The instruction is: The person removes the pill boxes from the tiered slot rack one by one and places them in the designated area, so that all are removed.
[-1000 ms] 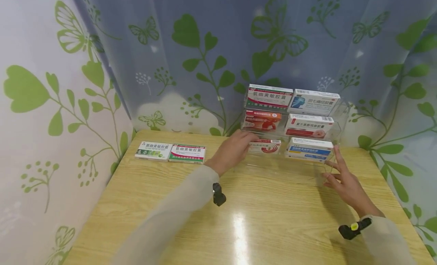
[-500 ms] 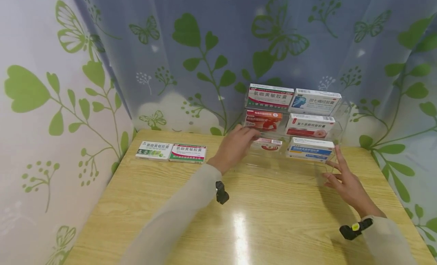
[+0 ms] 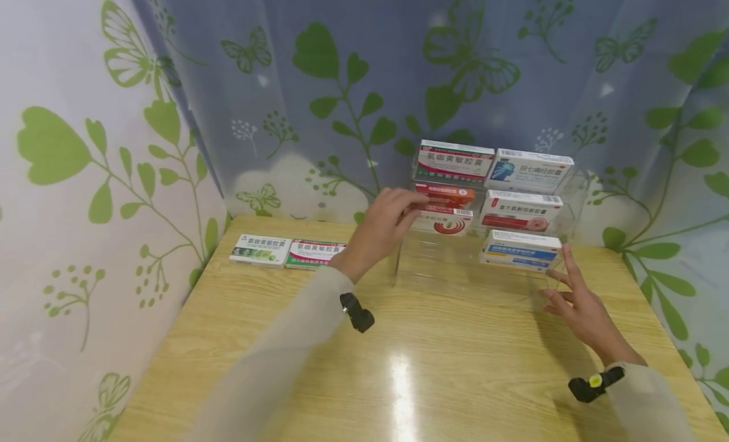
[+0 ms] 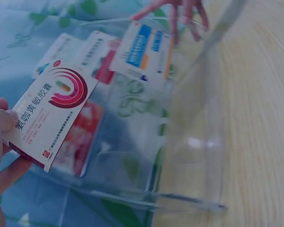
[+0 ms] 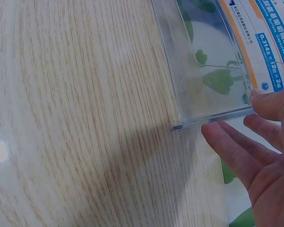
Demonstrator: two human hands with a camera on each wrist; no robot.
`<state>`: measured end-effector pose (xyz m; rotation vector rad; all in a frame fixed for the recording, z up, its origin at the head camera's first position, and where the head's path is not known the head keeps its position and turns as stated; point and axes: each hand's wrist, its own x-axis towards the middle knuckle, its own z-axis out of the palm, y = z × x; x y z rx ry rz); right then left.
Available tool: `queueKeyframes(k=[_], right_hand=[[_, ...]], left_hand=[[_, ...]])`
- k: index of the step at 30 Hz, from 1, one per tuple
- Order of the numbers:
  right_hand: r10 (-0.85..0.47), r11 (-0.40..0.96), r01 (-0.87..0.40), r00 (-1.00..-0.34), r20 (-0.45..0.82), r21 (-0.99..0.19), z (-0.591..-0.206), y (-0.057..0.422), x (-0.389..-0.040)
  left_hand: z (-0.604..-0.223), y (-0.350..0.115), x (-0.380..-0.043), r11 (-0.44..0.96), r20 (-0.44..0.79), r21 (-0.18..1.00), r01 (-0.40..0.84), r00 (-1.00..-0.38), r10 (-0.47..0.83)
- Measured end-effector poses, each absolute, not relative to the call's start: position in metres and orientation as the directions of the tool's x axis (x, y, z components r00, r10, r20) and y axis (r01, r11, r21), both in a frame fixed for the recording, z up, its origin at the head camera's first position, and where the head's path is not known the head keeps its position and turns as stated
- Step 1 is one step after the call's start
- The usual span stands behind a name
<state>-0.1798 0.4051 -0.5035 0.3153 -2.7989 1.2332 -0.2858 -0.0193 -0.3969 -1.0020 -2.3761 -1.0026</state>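
My left hand [image 3: 378, 230] pinches a white medicine box [image 4: 49, 116] by one end, thumb on its printed face and fingers behind. Red concentric arcs and a capsule are printed on the box. It is raised in front of an orange-red medicine box [image 3: 433, 192] in the left middle slot of a clear tiered display stand [image 3: 421, 274]. My right hand [image 3: 586, 312] touches the stand's right side, with its index finger stretched beside a blue-and-white medicine box [image 3: 519, 251]. In the right wrist view, its thumb and fingers meet the stand's clear edge.
The stand's upper tiers also hold a red-and-green box [image 3: 454, 162], a box with a blue head picture [image 3: 529, 171] and a white-and-red box [image 3: 521, 212]. Two flat medicine boxes, one white-and-green [image 3: 259, 249] and one red-and-green [image 3: 312, 253], lie at the table's back left. Patterned curtain [image 3: 353, 24] hangs behind.
My left hand has lifted the white box with red arcs up out of the stand's lower left slot, baring that slot. My right hand stays at the stand's right side.
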Motion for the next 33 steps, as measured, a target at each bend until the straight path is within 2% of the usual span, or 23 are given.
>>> queueKeyframes(k=[5,13,24,28,33], right_hand=[[-0.152,0.665,-0.2,-0.98,0.131,-0.72,-0.504,0.407,-0.182],[-0.158,0.65,-0.214,-0.977,0.146,-0.729,-0.505,0.407,-0.182],[-0.18,0.65,-0.245,-0.969,0.168,-0.719,-0.503,0.407,-0.182],[-0.171,0.657,-0.221,-0.975,0.142,-0.721,-0.502,0.406,-0.182],[-0.167,0.646,-0.218,-0.975,0.143,-0.731,-0.502,0.404,-0.18]], left_hand=[[-0.389,-0.052,-0.284,0.491,0.573,0.525,0.695,-0.715,0.4],[-0.398,-0.126,-0.286,0.541,0.478,0.603,0.587,-0.808,0.344],[-0.442,-0.26,-0.285,0.713,0.213,0.624,0.319,-0.948,0.238],[-0.458,-0.301,-0.278,0.763,0.1,0.604,0.232,-0.971,0.217],[-0.477,-0.336,-0.275,0.807,-0.019,0.56,0.189,-0.97,0.241]])
